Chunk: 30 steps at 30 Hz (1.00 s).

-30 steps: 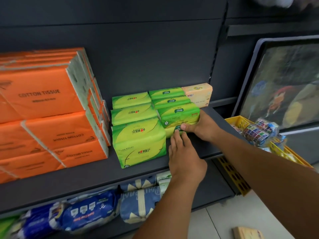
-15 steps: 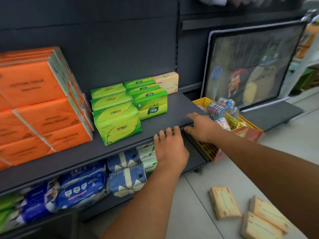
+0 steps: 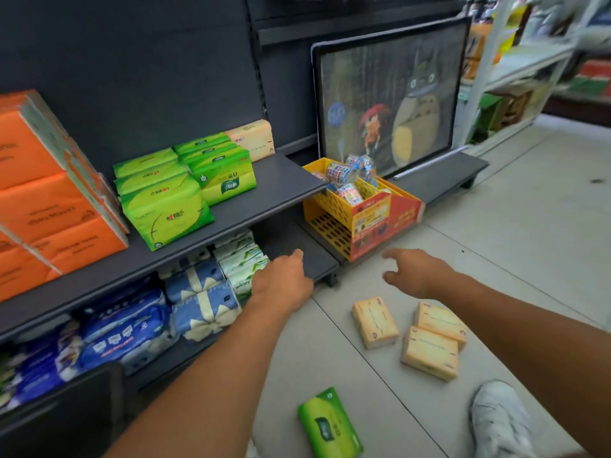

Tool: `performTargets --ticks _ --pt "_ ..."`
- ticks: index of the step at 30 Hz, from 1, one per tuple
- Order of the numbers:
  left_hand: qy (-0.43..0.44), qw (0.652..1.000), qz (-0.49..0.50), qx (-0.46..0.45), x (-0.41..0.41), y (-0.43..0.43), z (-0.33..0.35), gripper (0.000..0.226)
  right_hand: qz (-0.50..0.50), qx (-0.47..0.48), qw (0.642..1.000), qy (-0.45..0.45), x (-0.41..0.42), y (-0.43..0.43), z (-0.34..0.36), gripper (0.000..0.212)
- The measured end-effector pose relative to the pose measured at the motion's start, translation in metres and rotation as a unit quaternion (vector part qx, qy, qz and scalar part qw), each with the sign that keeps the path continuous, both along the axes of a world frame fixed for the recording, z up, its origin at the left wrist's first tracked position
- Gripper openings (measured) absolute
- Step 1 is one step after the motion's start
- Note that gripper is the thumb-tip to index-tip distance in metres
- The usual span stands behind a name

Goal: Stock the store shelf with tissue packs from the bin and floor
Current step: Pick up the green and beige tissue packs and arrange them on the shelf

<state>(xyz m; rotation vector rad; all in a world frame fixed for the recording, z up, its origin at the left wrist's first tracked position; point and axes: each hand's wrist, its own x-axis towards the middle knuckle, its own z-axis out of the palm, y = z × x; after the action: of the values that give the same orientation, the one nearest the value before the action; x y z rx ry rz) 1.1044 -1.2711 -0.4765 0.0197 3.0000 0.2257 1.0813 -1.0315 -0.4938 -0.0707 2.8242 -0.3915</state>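
From the head view, the job looks partly done; on the middle shelf (image 3: 274, 190) two stacks of green tissue packs (image 3: 165, 200) stand side by side, with a single beige pack (image 3: 253, 142) behind them against the back panel, and bare shelf runs from there to the right end; to their left sit large orange packs (image 3: 49, 193), and the lower shelf holds blue and white packs (image 3: 198, 292). Four packs are left on the floor: three beige floor packs (image 3: 375, 322) close together on the tiles, two of them touching, and one green floor pack (image 3: 330, 424) nearer the person, beside a white shoe (image 3: 499, 421). The left hand (image 3: 281, 279) hangs in front of the lower shelf's right end, fingers loose, holding nothing; the right hand (image 3: 413, 272) is above the beige floor packs, fingers spread and empty, apart from them. The yellow basket (image 3: 334, 206) holds small wrapped rolls, not tissue; whether a bin of packs remains I cannot tell.
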Motion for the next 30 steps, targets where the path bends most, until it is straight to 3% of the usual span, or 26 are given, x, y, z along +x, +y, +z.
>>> performTargets --ticks 6,10,14,19,22,27,30 --pt "-0.067 0.998 -0.001 0.014 0.017 0.012 -0.024 0.046 -0.063 -0.023 0.997 -0.045 0.039 0.048 -0.039 0.051" --pt "-0.126 0.992 -0.001 -0.008 0.029 0.017 -0.056 0.055 -0.075 -0.045 0.994 -0.073 0.056 0.059 -0.078 0.049" --pt "-0.178 0.984 0.026 -0.017 0.036 0.007 -0.103 0.057 -0.065 -0.060 0.990 -0.108 0.074 0.051 -0.125 0.050" --pt "-0.254 0.964 0.063 0.043 0.049 0.005 -0.185 0.060 -0.051 -0.058 0.986 -0.149 0.086 0.048 -0.173 0.048" --pt "-0.320 0.943 0.059 0.066 0.061 0.009 -0.231 0.075 -0.063 -0.055 0.987 -0.134 0.088 0.056 -0.191 0.046" --pt "-0.405 0.910 0.041 0.076 0.070 0.009 -0.301 0.129 -0.095 -0.036 0.985 -0.142 0.088 0.077 -0.216 0.045" --pt "-0.408 0.907 0.044 0.091 0.069 0.015 -0.321 0.135 -0.108 -0.036 0.981 -0.155 0.088 0.084 -0.229 0.044"
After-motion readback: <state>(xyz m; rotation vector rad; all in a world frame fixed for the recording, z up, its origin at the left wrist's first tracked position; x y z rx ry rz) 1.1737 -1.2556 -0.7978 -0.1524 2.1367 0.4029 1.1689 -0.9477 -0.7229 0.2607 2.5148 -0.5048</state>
